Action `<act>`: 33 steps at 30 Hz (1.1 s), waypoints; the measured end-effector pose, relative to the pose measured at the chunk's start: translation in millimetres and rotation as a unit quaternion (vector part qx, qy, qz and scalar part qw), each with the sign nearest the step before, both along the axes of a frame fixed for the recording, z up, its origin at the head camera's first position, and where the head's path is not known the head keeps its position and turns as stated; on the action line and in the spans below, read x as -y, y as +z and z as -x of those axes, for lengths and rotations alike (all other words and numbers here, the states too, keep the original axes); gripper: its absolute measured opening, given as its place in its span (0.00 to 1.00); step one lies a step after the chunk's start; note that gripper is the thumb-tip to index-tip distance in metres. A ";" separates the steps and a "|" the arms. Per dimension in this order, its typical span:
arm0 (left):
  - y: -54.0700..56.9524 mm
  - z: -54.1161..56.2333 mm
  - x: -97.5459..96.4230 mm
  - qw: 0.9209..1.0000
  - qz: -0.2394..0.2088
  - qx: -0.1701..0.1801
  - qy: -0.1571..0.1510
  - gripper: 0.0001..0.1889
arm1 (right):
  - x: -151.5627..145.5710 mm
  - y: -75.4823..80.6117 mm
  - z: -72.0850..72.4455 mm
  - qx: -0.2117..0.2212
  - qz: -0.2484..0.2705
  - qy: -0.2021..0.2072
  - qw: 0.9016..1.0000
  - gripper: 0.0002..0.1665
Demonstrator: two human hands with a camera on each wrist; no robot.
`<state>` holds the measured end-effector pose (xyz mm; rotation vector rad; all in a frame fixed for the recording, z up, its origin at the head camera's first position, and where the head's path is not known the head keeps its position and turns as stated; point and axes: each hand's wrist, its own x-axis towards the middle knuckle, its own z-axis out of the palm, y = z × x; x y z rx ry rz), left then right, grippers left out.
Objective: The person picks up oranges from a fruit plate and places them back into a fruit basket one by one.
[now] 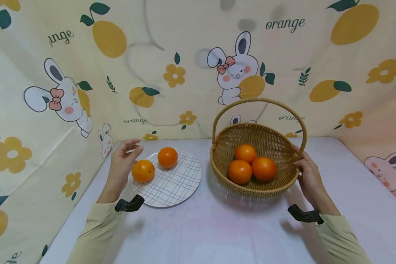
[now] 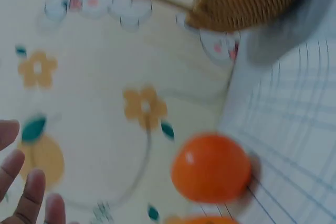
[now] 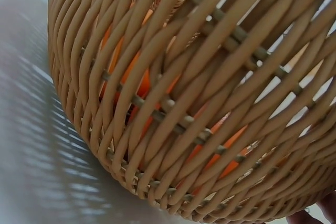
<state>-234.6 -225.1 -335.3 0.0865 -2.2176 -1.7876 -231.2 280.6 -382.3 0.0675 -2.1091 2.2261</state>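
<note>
In the head view, a round white plate (image 1: 176, 187) with a thin blue grid carries two oranges. One orange (image 1: 143, 171) lies at its left edge, the other orange (image 1: 167, 157) toward the back. My left hand (image 1: 123, 159) is raised just beside the left orange, its fingers loosely bent and holding nothing; its spread fingertips (image 2: 32, 190) show in the left wrist view. My right hand (image 1: 311, 176) grips the right rim of a wicker basket (image 1: 250, 190), by the foot of its handle. The basket's opening leans toward me, showing three oranges (image 1: 264, 169) inside.
The basket's tall arched handle (image 1: 260, 99) rises over its opening. A pale cloth covers the table (image 1: 201, 234). Printed fabric (image 1: 184, 29) with rabbits, flowers and fruit hangs along the back and both sides. Black straps (image 1: 129, 204) circle both wrists.
</note>
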 end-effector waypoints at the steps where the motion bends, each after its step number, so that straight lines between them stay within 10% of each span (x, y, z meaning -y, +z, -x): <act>1: -4.4 0.4 4.9 1.000 -0.002 0.011 0.011 0.21 | 0.1 0.2 -0.3 0.000 0.000 0.000 1.000 0.32; 11: -43.0 4.8 30.8 0.989 -0.043 0.143 0.018 0.30 | 0.4 0.9 -2.2 0.003 -0.006 -0.003 1.000 0.32; 33: -68.7 15.6 16.5 0.980 -0.019 0.200 -0.003 0.40 | -0.2 1.4 -2.4 -0.003 0.006 0.007 1.000 0.33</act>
